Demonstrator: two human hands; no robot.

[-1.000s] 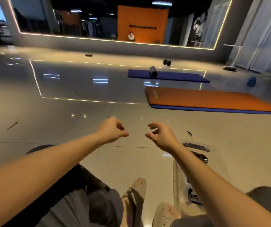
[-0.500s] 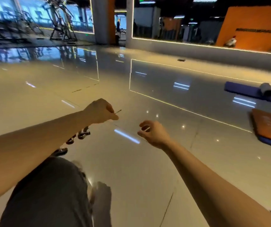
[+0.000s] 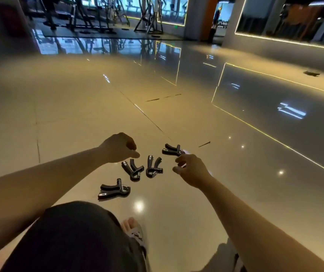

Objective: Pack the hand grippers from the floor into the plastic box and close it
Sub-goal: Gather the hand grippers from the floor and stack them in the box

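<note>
Knee (image 3: 74, 238) and sandalled foot (image 3: 135, 230) at the bottom edge. Four grippers lie on the floor (image 3: 78, 114), none packed. Near gripper (image 3: 114, 190) sits just ahead of the knee. Left mid gripper (image 3: 132, 170) and right mid gripper (image 3: 153, 168) lie side by side, handles close.

Left hand (image 3: 118, 149) hovers over the left mid gripper, fingers loosely curled, empty. Right hand (image 3: 192, 169) is just beside the far gripper (image 3: 172, 150), fingers loosely bent, nothing held. Contact: cannot tell.

Risks: on glossy tile a nudged gripper may skate off. Lifting one mid gripper could snag its neighbour.

Box not in view. Pale shape (image 3: 227, 252) at bottom right is cut off by the forearm, unidentifiable. Gym machines (image 3: 90, 14) far back, blurred.
</note>
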